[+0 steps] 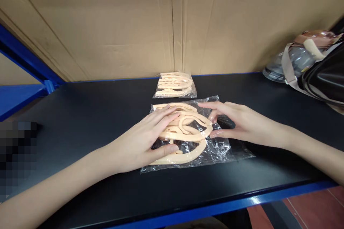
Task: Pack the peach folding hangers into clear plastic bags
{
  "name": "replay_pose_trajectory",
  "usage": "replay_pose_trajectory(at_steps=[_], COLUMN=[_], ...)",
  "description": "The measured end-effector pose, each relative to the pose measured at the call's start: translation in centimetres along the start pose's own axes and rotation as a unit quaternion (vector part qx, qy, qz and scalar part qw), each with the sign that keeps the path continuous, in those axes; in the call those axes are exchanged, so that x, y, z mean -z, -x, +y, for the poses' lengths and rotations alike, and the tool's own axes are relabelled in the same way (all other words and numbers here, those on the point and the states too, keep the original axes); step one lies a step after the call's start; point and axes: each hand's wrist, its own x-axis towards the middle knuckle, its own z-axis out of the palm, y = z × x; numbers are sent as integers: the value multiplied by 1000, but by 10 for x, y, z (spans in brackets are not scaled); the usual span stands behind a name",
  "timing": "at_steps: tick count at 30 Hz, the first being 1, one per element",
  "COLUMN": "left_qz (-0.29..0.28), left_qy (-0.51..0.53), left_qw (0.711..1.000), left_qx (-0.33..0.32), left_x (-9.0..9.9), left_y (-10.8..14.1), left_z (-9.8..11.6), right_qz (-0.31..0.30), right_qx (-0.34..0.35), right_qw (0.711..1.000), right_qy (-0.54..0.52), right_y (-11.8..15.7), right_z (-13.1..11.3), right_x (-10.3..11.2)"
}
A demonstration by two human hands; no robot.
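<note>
A clear plastic bag (223,148) lies flat on the black tabletop, with several curved, cream-coloured plastic pieces (192,136) inside. They look like parts of clothes hangers, but I cannot be sure. My left hand (150,139) rests over the bag's left part, fingers spread and lying on the pieces through the film. At the bag's right side is my right hand (231,121), its thumb and fingers apart and touching the film near the ends of the pieces. Beyond them sits a second, smaller-looking clear bag (174,86) of similar cream pieces.
Brown cardboard (120,25) stands along the back of the black tabletop (94,114). A blue metal frame (29,57) rises at the left, and a blue edge (215,205) runs along the front. At the back right are a clear bottle with a strap (298,59) and a shiny black bag (328,75).
</note>
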Motion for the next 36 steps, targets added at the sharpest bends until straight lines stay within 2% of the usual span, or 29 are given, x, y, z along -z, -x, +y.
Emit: replay_pose_trajectory(at_steps=[3, 10, 20, 26, 31, 36], left_qz=[4, 2, 7, 16, 8, -21], left_qy=[5, 16, 66, 31, -5, -19], left_qw=[1000, 1000, 998, 999, 1000, 998], left_qx=[-2, 6, 19, 2, -28, -49], left_x=[0, 2, 0, 1, 3, 7], left_y=[0, 0, -3, -4, -4, -4], left_z=[0, 1, -2, -3, -2, -2], right_qz=[5, 39, 79, 90, 100, 106], right_qx=[6, 3, 4, 11, 14, 37], right_qw=[1000, 999, 989, 984, 985, 993], right_qy=[12, -35, -128, -152, -143, -49], right_y=[-1, -3, -11, -14, -17, -17], right_z=[1, 6, 7, 6, 4, 19], right_x=[-1, 1, -13, -20, -21, -5])
